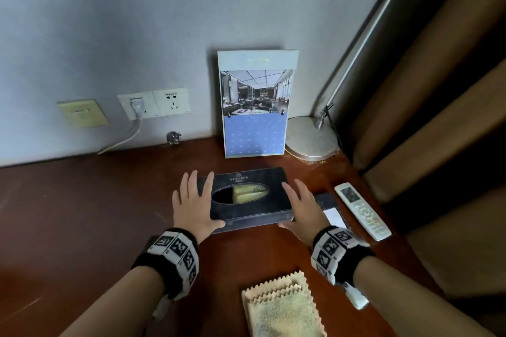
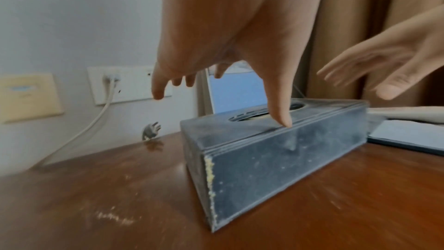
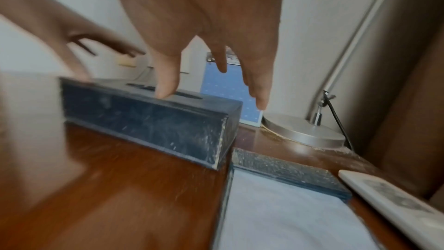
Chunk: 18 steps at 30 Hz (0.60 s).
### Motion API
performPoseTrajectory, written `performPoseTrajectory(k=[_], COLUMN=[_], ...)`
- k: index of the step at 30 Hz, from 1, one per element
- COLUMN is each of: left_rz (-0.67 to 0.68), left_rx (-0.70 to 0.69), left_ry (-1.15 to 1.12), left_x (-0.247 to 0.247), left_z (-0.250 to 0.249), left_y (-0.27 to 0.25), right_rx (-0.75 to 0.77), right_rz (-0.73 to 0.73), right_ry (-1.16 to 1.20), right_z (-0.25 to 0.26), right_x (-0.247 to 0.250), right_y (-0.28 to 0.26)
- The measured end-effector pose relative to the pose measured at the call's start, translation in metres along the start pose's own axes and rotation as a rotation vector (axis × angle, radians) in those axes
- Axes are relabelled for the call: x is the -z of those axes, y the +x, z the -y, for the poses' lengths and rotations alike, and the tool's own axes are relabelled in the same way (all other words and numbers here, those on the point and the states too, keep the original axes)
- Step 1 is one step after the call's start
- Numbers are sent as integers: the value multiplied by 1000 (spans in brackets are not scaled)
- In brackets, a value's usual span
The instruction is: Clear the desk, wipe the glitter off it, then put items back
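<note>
A black tissue box (image 1: 249, 197) lies on the brown wooden desk (image 1: 82, 213), dusty, with yellowish grains along its corner edge (image 2: 209, 178). My left hand (image 1: 195, 200) is spread over the box's left end with its fingers straight. In the left wrist view its thumb tip (image 2: 284, 121) touches the top front edge. My right hand (image 1: 294, 205) is spread at the right end, and its thumb (image 3: 165, 90) rests on the box's top (image 3: 144, 121). Neither hand is curled round the box. Specks of glitter (image 2: 115, 218) show on the desk.
A calendar stand (image 1: 256, 107) leans on the wall behind the box, with a lamp base (image 1: 312, 139) to its right. A dark notepad tray (image 1: 328, 208) and white remote (image 1: 361, 210) lie right of the box. A folded cloth (image 1: 284, 306) lies near me. Curtains hang right.
</note>
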<state>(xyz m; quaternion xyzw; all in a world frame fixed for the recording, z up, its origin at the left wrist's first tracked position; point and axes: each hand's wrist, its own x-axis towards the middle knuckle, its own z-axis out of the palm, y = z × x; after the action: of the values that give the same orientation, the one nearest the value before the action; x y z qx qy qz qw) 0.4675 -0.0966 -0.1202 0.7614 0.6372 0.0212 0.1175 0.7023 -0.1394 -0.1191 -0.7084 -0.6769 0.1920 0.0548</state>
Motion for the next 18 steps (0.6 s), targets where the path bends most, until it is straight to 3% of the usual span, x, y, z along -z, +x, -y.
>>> performPoseTrajectory(k=[3,5,7,9,12,18], left_rz=[-157,3,251,369,421,376], left_rx=[-206,-277,-233,-150,-64,-17], left_ry=[-54,-71,10,22,3,-22], left_x=[-9,-21,-39,-58,-76,-78], left_z=[-18,-35,-49,-58,-67,-72], left_y=[-32,-58,-83,-97,-112,-107], right_rx=[226,320,341,335,280,205], right_rz=[97,224,327,348,322,302], right_ry=[-111,-175,-207,-181,-95,-128], right_z=[-14,-24,-33,-38,-38,-34], right_x=[-7,-15,-25,-37,-51,-65], right_y=[-41,-63,-82,-94,-104,-93])
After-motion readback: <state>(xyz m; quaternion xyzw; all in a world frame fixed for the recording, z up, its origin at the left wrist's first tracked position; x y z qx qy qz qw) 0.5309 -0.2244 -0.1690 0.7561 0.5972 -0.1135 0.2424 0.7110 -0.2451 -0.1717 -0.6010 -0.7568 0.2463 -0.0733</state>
